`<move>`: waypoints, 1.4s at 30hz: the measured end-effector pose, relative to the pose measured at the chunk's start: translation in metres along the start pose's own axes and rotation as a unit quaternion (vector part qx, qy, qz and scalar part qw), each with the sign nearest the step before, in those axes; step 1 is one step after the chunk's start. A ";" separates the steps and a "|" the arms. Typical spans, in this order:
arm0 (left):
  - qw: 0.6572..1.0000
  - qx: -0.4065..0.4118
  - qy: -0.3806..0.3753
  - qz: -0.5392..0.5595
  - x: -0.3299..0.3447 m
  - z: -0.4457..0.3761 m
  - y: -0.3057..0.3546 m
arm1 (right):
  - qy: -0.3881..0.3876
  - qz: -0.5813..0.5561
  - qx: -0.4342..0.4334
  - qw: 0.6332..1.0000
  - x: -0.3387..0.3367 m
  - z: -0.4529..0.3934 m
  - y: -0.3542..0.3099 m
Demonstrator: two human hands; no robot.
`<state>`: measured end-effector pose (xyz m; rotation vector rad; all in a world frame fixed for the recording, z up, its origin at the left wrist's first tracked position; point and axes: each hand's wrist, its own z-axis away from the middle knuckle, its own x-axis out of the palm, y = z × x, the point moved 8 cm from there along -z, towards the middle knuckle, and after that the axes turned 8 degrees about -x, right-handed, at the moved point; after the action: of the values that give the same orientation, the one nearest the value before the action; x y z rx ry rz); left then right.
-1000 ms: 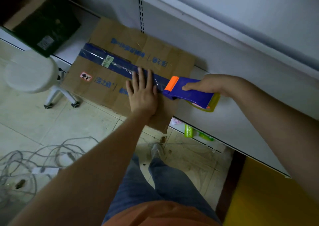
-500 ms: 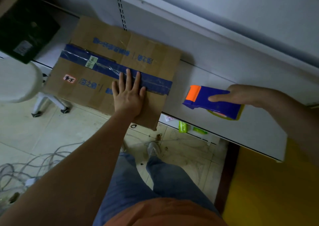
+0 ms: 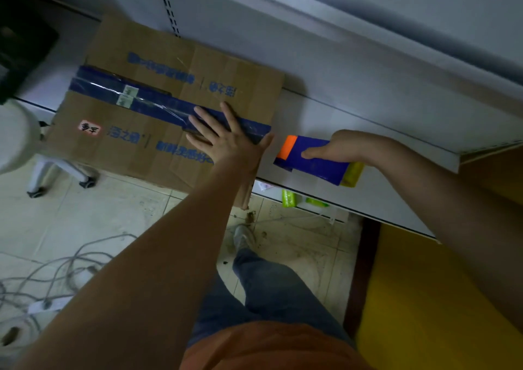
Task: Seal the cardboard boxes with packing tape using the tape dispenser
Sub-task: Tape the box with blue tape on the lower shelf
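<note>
Brown cardboard box (image 3: 158, 132) pinned flat by left hand (image 3: 229, 140), fingers spread, smoothing tape; right hand (image 3: 336, 147) grips blue tape dispenser (image 3: 314, 161) on the shelf's front edge.

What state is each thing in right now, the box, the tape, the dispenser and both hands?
Brown cardboard box: flaps closed, lying on the white shelf, overhanging its front edge.
Blue packing tape strip: stuck along the box's seam, reaching the right edge.
Blue tape dispenser with orange blade guard: off the box, on the shelf.
Left hand: fingers straight, pressing the tape end flat.
Right hand: gripping the dispenser.
</note>
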<state>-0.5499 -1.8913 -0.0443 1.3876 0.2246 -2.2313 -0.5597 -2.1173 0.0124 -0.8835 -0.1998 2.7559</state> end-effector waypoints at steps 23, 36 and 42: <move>0.989 0.118 -0.053 -0.069 -0.014 -0.029 -0.061 | 0.002 0.081 0.060 0.995 0.090 -0.025 -0.053; 0.972 0.138 -0.022 0.189 -0.061 0.001 -0.085 | 0.189 -0.040 -0.162 0.968 0.065 0.050 -0.052; 0.895 0.073 -0.070 0.434 -0.107 0.056 -0.100 | 0.291 -0.052 -0.276 0.915 0.044 0.101 -0.052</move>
<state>-0.6055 -1.7923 0.0633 1.0736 -0.5327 -1.5804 -0.6443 -2.0615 0.0796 -1.7208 -0.8996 2.2206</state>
